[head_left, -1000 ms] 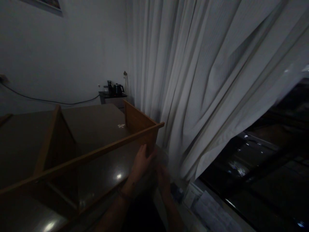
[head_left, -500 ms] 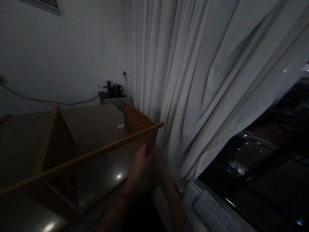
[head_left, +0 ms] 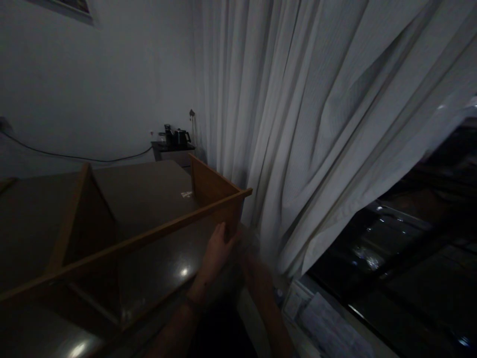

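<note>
Wooden unit (head_left: pixel 122 246), spanning lower left to centre of view: divider (head_left: pixel 87 223) stood upright at left, rail (head_left: pixel 208 209) crossed rightward, end panel (head_left: pixel 216 184) stood at centre; by eye, these parts were already joined. Left hand (head_left: pixel 218 246), lower centre: lay at the unit's near right corner, thumb and fingers parted; any hold could not be told. Right hand (head_left: pixel 257 276), lower centre, further right: blurred, grip likewise indeterminable. Work at that corner seemed unfinished; what else remained was unclear. Curtain (head_left: pixel 316 124), right: hung past the panel.
</note>
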### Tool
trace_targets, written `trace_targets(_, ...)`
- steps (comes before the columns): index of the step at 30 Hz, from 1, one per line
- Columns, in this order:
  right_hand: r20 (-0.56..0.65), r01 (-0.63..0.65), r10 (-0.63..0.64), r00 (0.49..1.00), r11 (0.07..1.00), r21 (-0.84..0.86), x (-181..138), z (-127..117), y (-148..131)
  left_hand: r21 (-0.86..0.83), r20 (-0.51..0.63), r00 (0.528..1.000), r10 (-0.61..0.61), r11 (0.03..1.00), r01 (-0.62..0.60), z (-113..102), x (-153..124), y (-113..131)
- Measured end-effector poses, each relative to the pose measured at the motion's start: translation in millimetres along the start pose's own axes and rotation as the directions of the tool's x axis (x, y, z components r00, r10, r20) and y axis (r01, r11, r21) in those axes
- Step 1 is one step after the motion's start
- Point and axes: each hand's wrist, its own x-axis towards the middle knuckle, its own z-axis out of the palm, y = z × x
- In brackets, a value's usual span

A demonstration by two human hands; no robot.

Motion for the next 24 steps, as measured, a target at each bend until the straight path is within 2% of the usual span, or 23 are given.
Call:
trace_targets(9,-0.023,0.070,-0.079,0.997,0.963,-0.259,9.4,5.6,1.0,0.021,-0.002,0.999,0.034,0.999,-0.034,-1.0,-0.2,2.2)
trace_targets(13,-0.016,0.115,-0.123,0.992,0.963,-0.244,11.0,9.7,8.1,0.043,-0.019,1.000,0.025,0.999,-0.024,-0.1,0.3,2.0)
trace_targets(16,-0.007,0.070,-0.072,0.997,0.979,-0.191,12.2,12.7,9.0,0.037,-0.018,1.000,0.007,0.999,-0.007,0.4,0.3,1.9)
trace_targets(18,-0.024,-0.010,0.008,1.000,0.997,-0.079,12.9,14.9,6.7,0.026,-0.015,1.000,0.009,1.000,-0.008,0.3,0.0,1.9)
trace_targets(20,0.003,-0.127,0.128,0.992,0.977,0.170,13.7,17.0,3.2,0.018,-0.012,1.000,0.022,1.000,-0.022,0.2,-0.3,1.5)
trace_targets(22,0.100,-0.277,0.260,0.960,0.850,0.447,14.7,18.9,0.0,0.023,-0.015,1.000,0.021,1.000,-0.021,0.2,-0.5,0.9)
trace_targets(24,0.200,-0.396,0.348,0.916,0.699,0.595,15.7,20.6,-1.6,0.029,-0.011,1.000,0.012,1.000,-0.012,0.2,-0.4,0.5)
